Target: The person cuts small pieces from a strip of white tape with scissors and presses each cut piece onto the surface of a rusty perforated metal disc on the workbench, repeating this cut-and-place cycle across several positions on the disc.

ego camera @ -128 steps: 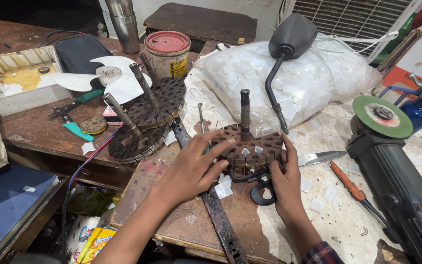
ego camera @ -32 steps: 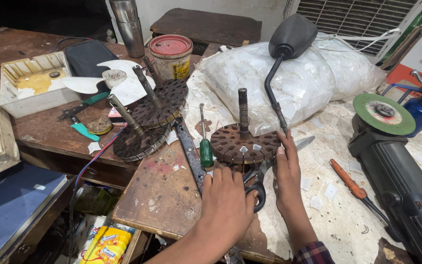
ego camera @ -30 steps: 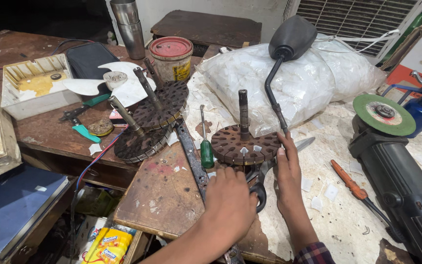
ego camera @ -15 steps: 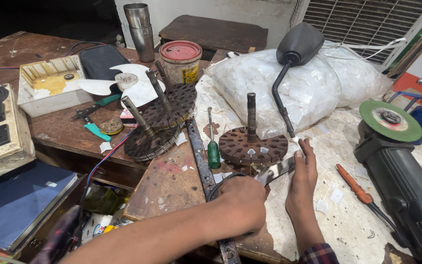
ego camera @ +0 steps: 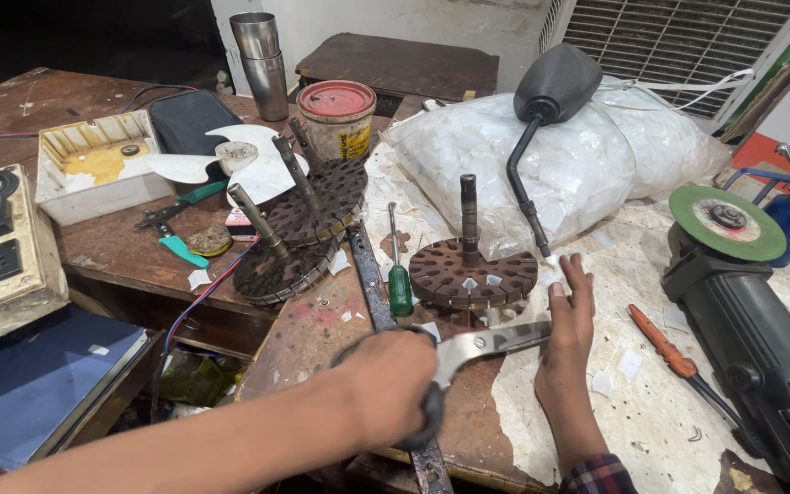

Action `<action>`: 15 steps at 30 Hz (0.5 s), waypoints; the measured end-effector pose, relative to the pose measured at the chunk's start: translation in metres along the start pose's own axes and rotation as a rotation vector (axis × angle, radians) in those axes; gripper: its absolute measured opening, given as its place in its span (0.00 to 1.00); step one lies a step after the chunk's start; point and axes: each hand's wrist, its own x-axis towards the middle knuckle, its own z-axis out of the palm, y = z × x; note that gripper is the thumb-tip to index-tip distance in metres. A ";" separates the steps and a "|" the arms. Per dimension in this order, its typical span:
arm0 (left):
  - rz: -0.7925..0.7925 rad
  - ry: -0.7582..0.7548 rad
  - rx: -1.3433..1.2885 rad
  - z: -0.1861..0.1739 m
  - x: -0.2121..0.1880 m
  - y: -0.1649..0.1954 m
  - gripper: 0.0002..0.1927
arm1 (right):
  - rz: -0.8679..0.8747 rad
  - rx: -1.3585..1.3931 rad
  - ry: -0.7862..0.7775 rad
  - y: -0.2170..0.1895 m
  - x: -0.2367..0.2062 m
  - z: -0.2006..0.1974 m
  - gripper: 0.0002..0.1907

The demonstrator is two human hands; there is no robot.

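Head view: the left hand (ego camera: 393, 384) is clenched around the scissors (ego camera: 468, 357), blades pointing toward the right hand (ego camera: 571, 316), which rests flat and released on the surface (ego camera: 322, 329) beside the slotted rotor disc (ego camera: 473, 273). Keeping the blades low and the fingers out of their path seems wise.

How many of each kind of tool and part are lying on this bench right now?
Slotted metal discs with shafts: 3
Screwdrivers: 2, green-handled and orange-handled
Scissors: 1, in the left hand
Angle grinder: 1
Side mirror: 1
Steel cups: 2, stacked
Total: 10
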 end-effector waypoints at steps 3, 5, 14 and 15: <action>0.058 0.198 -0.037 -0.003 -0.017 -0.018 0.18 | -0.107 -0.060 -0.005 -0.007 -0.004 0.002 0.32; 0.067 0.257 -0.022 -0.005 -0.027 -0.030 0.20 | -0.172 -0.116 0.009 -0.010 -0.006 0.003 0.33; -0.039 0.569 -0.191 0.002 -0.054 -0.076 0.30 | -0.268 -0.234 0.069 -0.013 0.000 0.005 0.41; -0.129 0.584 -0.225 0.004 -0.053 -0.079 0.31 | -0.245 -0.232 0.043 -0.013 0.003 0.006 0.40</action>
